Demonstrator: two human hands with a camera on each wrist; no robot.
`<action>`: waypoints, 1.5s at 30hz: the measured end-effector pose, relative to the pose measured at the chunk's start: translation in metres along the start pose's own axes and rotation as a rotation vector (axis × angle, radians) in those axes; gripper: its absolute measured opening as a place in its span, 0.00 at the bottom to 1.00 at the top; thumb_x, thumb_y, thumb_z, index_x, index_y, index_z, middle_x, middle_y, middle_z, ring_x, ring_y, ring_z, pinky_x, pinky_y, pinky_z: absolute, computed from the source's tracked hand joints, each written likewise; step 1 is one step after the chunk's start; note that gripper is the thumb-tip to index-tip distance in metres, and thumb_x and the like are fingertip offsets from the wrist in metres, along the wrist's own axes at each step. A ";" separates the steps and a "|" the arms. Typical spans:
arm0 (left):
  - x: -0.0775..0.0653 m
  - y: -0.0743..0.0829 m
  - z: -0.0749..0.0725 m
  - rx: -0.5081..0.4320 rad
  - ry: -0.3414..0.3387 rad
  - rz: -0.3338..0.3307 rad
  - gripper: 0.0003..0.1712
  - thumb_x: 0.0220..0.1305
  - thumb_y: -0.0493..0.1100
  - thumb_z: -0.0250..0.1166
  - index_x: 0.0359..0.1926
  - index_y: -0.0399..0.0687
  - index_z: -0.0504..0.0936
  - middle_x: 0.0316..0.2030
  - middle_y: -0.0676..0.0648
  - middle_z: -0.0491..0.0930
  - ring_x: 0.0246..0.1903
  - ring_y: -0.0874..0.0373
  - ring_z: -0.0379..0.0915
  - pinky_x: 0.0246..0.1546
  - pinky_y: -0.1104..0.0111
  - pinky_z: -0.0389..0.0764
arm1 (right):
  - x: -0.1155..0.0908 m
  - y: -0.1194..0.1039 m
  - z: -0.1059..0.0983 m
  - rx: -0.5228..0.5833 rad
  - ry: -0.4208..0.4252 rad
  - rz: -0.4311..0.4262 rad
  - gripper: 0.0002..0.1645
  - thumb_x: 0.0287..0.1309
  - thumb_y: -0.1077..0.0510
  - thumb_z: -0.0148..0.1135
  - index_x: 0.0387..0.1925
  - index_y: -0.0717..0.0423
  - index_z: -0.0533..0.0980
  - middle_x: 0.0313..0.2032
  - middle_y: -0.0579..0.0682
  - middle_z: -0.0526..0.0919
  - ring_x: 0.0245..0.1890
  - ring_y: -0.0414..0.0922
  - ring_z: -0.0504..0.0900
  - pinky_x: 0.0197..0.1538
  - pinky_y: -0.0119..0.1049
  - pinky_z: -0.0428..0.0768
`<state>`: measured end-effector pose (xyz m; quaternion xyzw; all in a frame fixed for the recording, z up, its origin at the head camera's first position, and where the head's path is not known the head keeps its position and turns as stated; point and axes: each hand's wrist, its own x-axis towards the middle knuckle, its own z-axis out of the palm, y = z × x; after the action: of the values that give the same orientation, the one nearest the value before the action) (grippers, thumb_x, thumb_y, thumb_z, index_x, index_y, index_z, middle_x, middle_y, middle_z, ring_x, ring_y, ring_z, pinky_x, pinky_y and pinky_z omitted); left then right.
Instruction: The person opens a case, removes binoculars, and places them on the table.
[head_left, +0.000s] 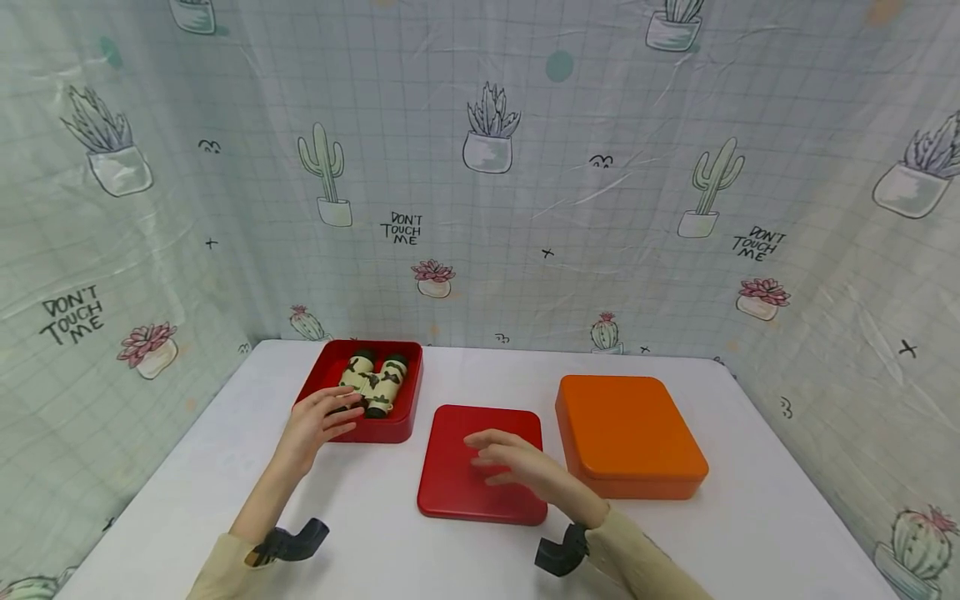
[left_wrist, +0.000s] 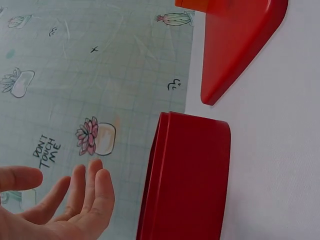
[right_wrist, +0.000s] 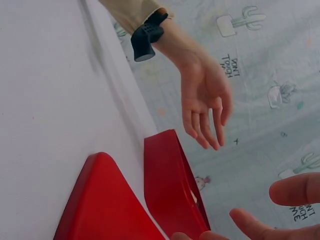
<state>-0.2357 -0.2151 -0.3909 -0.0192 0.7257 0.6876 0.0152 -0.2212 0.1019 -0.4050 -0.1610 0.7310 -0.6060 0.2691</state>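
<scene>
Camouflage-patterned binoculars lie inside an uncovered red box at the back left of the table. My left hand hovers at the box's near left side, its fingers relaxed and holding nothing; in the head view they overlap the box and the binoculars' edge. A red lid lies flat on the table to the right of the box. Above that lid is my right hand, fingers loosely bent with nothing in them. In the left wrist view the red box stands beside the left hand.
An orange box with its lid on stands right of the red lid, close to my right forearm. The white table is bordered at the back and sides by a patterned curtain. Each wrist wears a black camera mount.
</scene>
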 end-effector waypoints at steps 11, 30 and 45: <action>0.016 -0.005 -0.006 -0.035 0.050 0.037 0.27 0.68 0.47 0.42 0.61 0.32 0.57 0.38 0.63 0.76 0.39 0.67 0.78 0.42 0.75 0.78 | 0.022 -0.006 0.014 -0.067 0.016 -0.031 0.25 0.59 0.53 0.50 0.58 0.53 0.66 0.60 0.58 0.65 0.56 0.54 0.69 0.51 0.47 0.76; 0.048 -0.007 0.000 0.493 0.311 0.314 0.16 0.62 0.39 0.51 0.47 0.34 0.74 0.43 0.34 0.78 0.35 0.54 0.78 0.27 0.79 0.73 | 0.071 -0.020 0.029 -0.562 0.055 -0.084 0.26 0.58 0.54 0.49 0.60 0.49 0.65 0.63 0.49 0.63 0.62 0.49 0.62 0.59 0.49 0.68; 0.072 -0.027 0.000 1.025 0.247 0.474 0.23 0.56 0.40 0.56 0.50 0.30 0.71 0.46 0.30 0.73 0.44 0.38 0.70 0.40 0.48 0.75 | 0.084 -0.021 0.050 -1.013 -0.024 -0.209 0.35 0.58 0.54 0.50 0.66 0.49 0.54 0.68 0.50 0.51 0.67 0.47 0.55 0.61 0.51 0.66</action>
<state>-0.3065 -0.2166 -0.4210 0.0736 0.9470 0.2255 -0.2165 -0.2612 0.0096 -0.4071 -0.3502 0.9096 -0.1980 0.1038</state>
